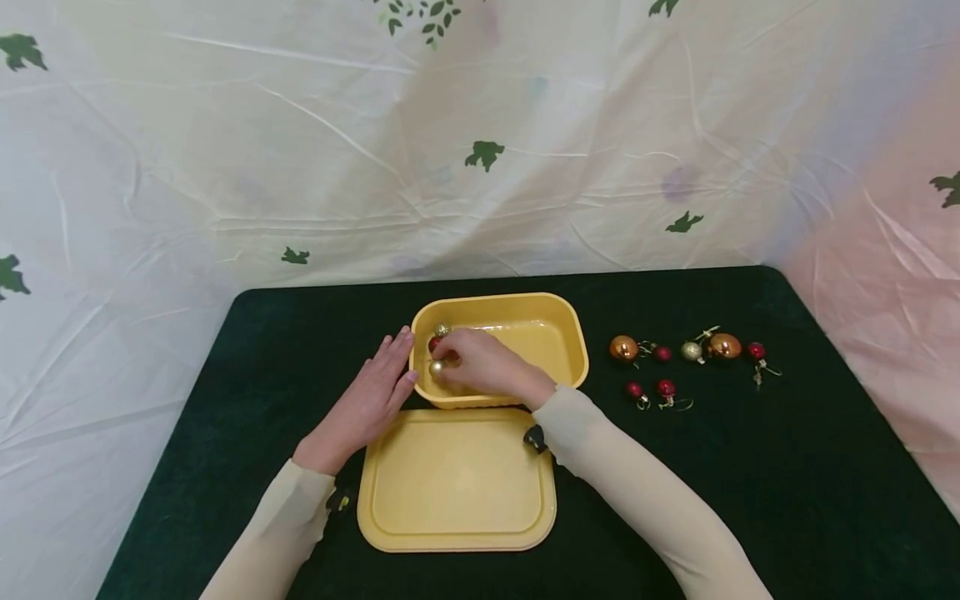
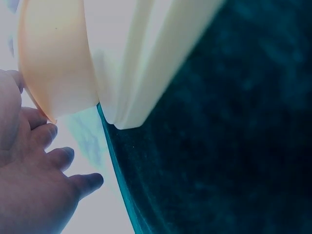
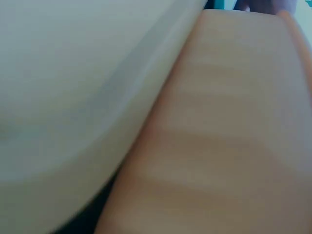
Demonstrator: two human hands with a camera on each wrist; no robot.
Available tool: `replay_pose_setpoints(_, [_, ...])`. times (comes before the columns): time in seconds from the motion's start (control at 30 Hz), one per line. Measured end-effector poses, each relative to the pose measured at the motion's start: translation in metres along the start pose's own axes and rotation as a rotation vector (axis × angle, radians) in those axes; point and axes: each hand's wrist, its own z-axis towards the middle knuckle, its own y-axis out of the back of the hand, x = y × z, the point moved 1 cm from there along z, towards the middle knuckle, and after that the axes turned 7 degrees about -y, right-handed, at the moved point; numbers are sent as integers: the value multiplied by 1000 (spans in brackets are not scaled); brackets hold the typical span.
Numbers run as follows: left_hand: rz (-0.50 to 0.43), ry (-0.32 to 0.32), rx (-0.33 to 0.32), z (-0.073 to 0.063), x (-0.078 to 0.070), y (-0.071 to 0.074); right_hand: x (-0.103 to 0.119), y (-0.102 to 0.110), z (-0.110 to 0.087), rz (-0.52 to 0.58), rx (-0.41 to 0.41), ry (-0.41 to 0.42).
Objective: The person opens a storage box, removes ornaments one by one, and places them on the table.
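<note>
Right hand (image 1: 480, 364) in the yellow tub (image 1: 543, 362), fingers curled and pinching a gold bauble (image 1: 436, 367) down at the left end, a red bauble (image 1: 433, 343) just beyond it! Left hand (image 1: 367, 396) at the tub's left wall, fingers straight. A yellow lid (image 1: 457, 483) lies nearer on the dark surface (image 1: 750, 475); more baubles (image 1: 624, 349) sit right.

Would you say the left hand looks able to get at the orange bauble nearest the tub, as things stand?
Probably not easily: the left hand is at the left end of the tub, the orange bauble lies past the right end, and the right hand, in the tub, is between.
</note>
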Motion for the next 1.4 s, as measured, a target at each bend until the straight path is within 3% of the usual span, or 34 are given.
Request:
replay_pose_setpoints(0.27, [-3, 7, 5, 0, 0, -1, -5, 12, -17, 93, -56, -15])
replay_pose_setpoints(1.4, [-24, 42, 26, 0, -3, 1, -19, 74, -103, 190, -335, 102])
